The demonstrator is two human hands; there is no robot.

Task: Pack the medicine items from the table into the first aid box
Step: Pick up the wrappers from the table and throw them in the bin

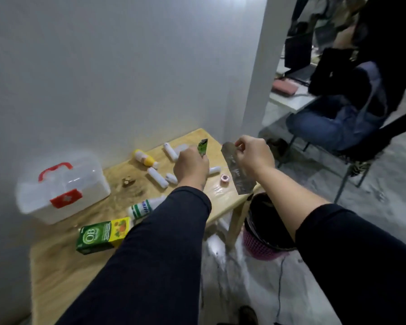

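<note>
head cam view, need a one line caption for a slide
Left hand holds a small green packet, right hand a silvery strip, above the table; first aid box closed.

Tbl [56,273] nr edge bare, bottles [158,177] crowd far end

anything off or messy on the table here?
One thing: a small brown clump lies on the table beside the closed first aid box, with a dark smudge around it. It looks like debris, not medicine. Nothing spilled.
</note>
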